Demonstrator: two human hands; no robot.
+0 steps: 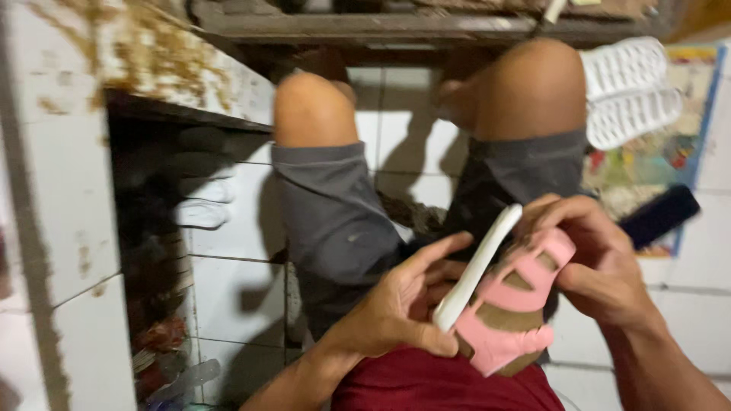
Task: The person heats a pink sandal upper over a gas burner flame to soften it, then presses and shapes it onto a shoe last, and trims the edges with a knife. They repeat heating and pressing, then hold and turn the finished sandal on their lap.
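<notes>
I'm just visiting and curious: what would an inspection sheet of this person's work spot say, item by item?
Surface: white tiled floor; the work is done over the lap in grey shorts.
Job's things: pink strapped sandal with brown footbed and white sole, held on edge.
Clutter: two white ribbed soles by the knee; dark blue flat object; colourful printed mat.
Grips: left hand grips the sole edge; right hand grips the sandal's straps.
Cables: nothing seen.
Surroundings: stained white tiled bench with a dark shelf recess; dark wooden ledge ahead.
</notes>
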